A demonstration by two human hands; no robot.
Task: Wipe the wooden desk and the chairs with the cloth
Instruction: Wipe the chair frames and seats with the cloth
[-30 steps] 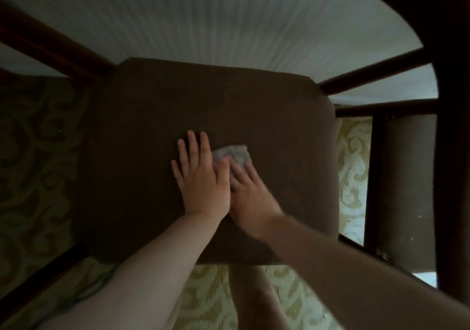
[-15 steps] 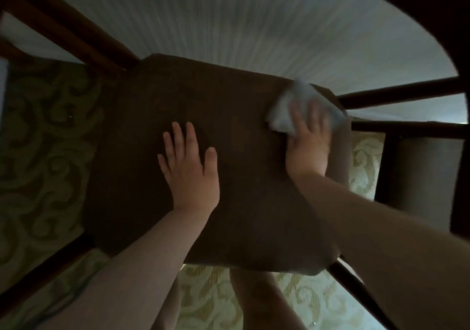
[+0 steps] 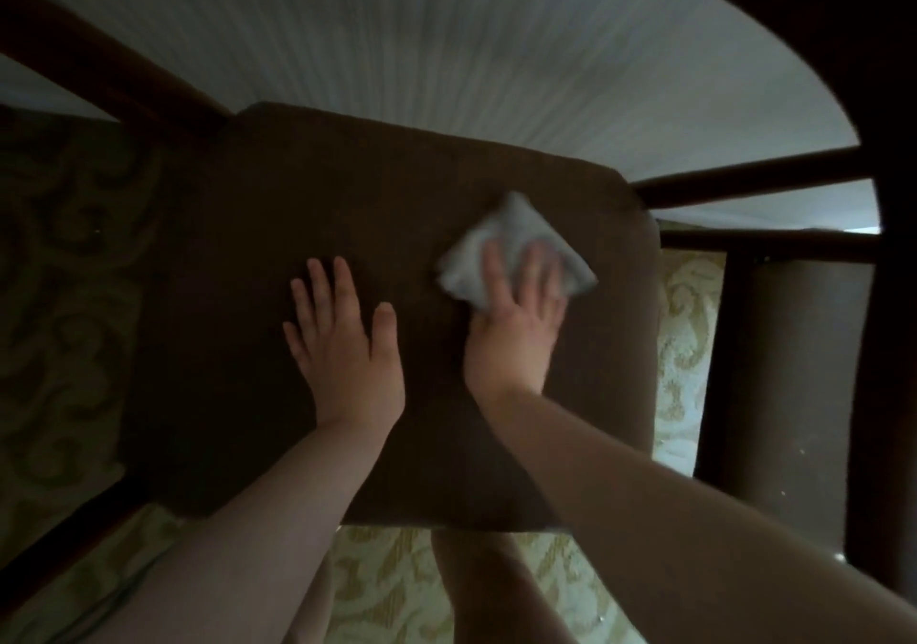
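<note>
A dark brown cushioned chair seat [image 3: 278, 256] fills the middle of the view. My left hand [image 3: 347, 341] lies flat on the seat's middle, fingers apart, holding nothing. My right hand [image 3: 516, 316] presses a folded white cloth [image 3: 506, 246] onto the right part of the seat, its fingers spread over the cloth. The cloth's near edge is hidden under my palm. No desk top is clearly in view.
A white striped fabric [image 3: 446, 48] hangs beyond the seat. Dark wooden rails [image 3: 744, 182] run off to the right, with a second brown chair part [image 3: 804, 395] there. Patterned carpet [image 3: 680, 326] shows around the seat, and my leg [image 3: 476, 589] stands below it.
My right hand swept the cloth from the seat's middle to the far right corner, then came back a little toward the centre. My left hand stayed flat on the seat.
</note>
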